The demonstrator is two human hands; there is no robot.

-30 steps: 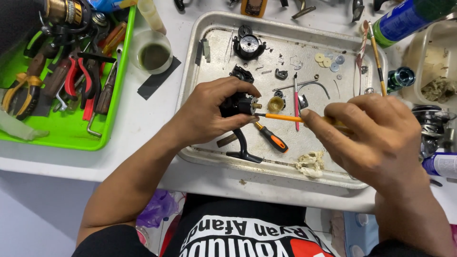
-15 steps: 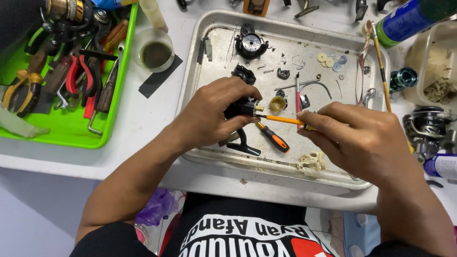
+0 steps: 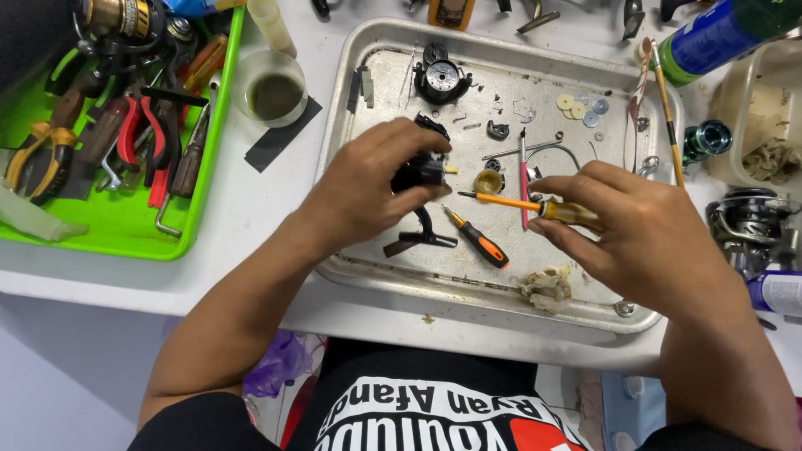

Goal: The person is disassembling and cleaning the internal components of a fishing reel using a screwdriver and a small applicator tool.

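Note:
My left hand grips a small black reel body over the metal tray. My right hand holds a screwdriver with an amber handle and orange shaft, its tip a short way right of the black part. A second small screwdriver with an orange and black handle lies on the tray below. A black handle arm lies under my left hand.
Small washers, a round black gear piece, a brass cup and a wad of cloth sit in the tray. A green tray of pliers and tools stands left, beside a small cup of dark liquid. A blue spray can lies at the back right.
The screwdriver tip has drawn back to the right, away from the black reel body. My right hand has shifted slightly right and my left hand has stayed over the tray.

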